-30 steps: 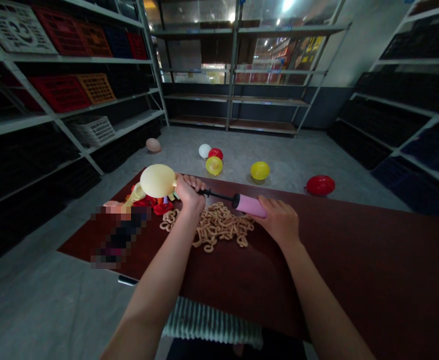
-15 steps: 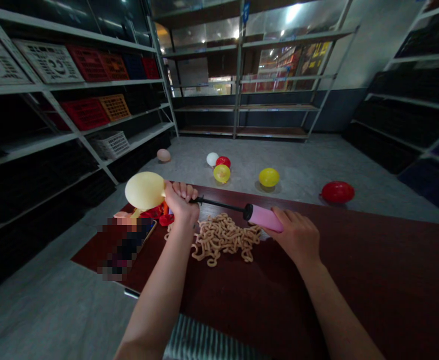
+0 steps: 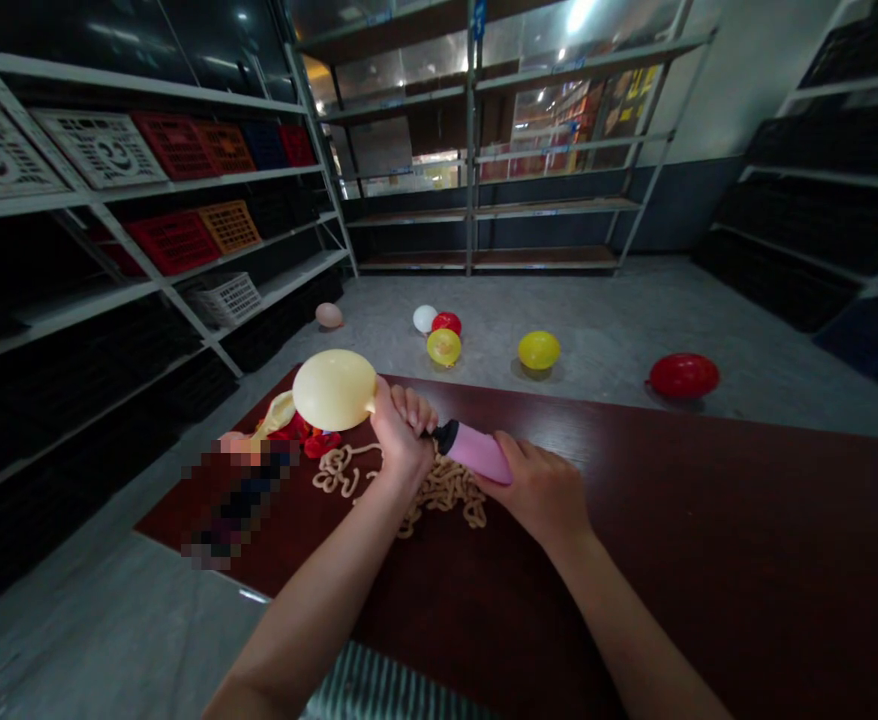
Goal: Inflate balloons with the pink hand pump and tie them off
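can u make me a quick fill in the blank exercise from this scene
The right hand grips a cylindrical pump barrel coloured ____.
The oval inflated balloon held at its neck by the left hand is pale ____.
On the grey concrete floor lie ____ bright yellow round balloons.
The larger oval red balloon lies farther to the picture's ____ than either of those.

Missing words: pink; yellow; two; right

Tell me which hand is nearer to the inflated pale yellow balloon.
Left. The left hand is at the neck of the pale yellow balloon; the right hand is farther right, gripping the pink pump.
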`<state>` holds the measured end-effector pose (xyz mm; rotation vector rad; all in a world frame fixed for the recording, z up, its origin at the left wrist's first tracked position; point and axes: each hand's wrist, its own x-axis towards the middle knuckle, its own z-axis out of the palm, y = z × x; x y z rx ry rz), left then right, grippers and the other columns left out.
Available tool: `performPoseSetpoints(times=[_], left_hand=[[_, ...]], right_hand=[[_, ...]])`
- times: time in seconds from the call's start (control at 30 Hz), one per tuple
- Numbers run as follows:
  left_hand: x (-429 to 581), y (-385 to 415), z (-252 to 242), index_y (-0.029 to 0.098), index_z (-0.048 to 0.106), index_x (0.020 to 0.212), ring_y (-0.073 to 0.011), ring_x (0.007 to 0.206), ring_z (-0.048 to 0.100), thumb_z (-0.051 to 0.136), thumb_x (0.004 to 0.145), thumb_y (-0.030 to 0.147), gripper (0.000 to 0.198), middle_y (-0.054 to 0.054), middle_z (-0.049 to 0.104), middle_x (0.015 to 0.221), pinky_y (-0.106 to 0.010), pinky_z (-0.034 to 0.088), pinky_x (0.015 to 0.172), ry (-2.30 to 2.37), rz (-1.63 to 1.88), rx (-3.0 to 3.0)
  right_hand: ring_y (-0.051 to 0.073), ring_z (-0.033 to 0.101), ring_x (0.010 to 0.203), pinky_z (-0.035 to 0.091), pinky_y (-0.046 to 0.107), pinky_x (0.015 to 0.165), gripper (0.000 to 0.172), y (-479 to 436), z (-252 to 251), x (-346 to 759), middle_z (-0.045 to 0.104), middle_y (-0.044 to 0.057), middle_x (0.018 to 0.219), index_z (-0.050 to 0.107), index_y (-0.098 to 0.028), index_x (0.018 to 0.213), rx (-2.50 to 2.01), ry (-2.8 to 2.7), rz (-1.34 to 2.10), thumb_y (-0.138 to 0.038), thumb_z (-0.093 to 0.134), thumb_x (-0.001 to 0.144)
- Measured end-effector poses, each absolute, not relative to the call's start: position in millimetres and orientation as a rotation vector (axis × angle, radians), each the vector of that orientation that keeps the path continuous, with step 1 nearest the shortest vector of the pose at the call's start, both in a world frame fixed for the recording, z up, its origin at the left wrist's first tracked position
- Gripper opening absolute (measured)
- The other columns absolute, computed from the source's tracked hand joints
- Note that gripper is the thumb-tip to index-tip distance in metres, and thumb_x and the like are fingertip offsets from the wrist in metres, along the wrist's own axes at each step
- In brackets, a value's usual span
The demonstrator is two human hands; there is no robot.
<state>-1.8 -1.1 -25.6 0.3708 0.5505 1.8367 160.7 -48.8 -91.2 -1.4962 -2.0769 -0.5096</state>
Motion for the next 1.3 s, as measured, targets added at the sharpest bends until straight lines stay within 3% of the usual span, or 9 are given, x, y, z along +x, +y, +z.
performPoseSetpoints(times=[0.3, 0.43, 0.63, 0.9, 1.1, 1.3], left_hand=[[-15, 13, -29, 0.018, 0.024, 0.050, -0.0060, 0.030, 0.019, 0.048, 0.093, 0.056, 0.063, 0.006, 0.023, 0.038, -0.022, 0.017, 0.034, 0.560, 1.834, 0.320], [-25, 19, -27, 0.018, 0.024, 0.051, -0.0059, 0.031, 0.019, 0.049, 0.093, 0.056, 0.061, 0.007, 0.023, 0.039, -0.022, 0.017, 0.035, 0.526, 1.861, 0.298], [-49, 25, -23, 0.019, 0.024, 0.052, -0.0061, 0.031, 0.020, 0.050, 0.093, 0.054, 0.060, 0.007, 0.023, 0.039, -0.022, 0.017, 0.035, 0.520, 1.925, 0.270], [-84, 28, -18, 0.019, 0.024, 0.052, -0.0058, 0.032, 0.021, 0.048, 0.096, 0.048, 0.058, 0.007, 0.023, 0.040, -0.022, 0.019, 0.036, 0.457, 2.002, 0.252], [-85, 22, -9, 0.019, 0.023, 0.052, -0.0056, 0.031, 0.020, 0.049, 0.095, 0.048, 0.058, 0.007, 0.021, 0.040, -0.022, 0.017, 0.036, 0.466, 2.008, 0.294], [-80, 17, -6, 0.019, 0.024, 0.051, -0.0052, 0.032, 0.019, 0.050, 0.096, 0.044, 0.057, 0.007, 0.021, 0.040, -0.022, 0.016, 0.035, 0.498, 2.048, 0.332]], right_hand=[[0.017, 0.060, 0.065, 0.030, 0.030, 0.060, 0.048, -39, -91, 159, 0.071, 0.005, 0.078, 0.067, -0.020, 0.109, -1.434, -2.064, -0.576, -0.060, 0.058, 0.084], [0.018, 0.060, 0.068, 0.032, 0.030, 0.063, 0.054, -33, -91, 164, 0.070, 0.006, 0.079, 0.066, -0.019, 0.111, -1.409, -2.066, -0.705, -0.064, 0.053, 0.085], [0.019, 0.060, 0.073, 0.033, 0.031, 0.068, 0.047, -28, -91, 183, 0.070, 0.005, 0.083, 0.066, -0.018, 0.111, -1.425, -2.087, -0.839, -0.057, 0.053, 0.089], [0.023, 0.061, 0.084, 0.036, 0.037, 0.089, 0.042, -24, -86, 204, 0.072, 0.008, 0.090, 0.066, -0.017, 0.112, -1.445, -2.107, -0.874, -0.050, 0.055, 0.089], [0.021, 0.060, 0.076, 0.038, 0.033, 0.071, 0.050, -27, -93, 201, 0.070, 0.009, 0.090, 0.067, -0.018, 0.111, -1.467, -2.048, -0.774, -0.059, 0.053, 0.087], [0.020, 0.060, 0.071, 0.035, 0.031, 0.068, 0.049, -32, -99, 192, 0.070, 0.008, 0.084, 0.068, -0.018, 0.107, -1.482, -2.077, -0.716, -0.060, 0.056, 0.085]])
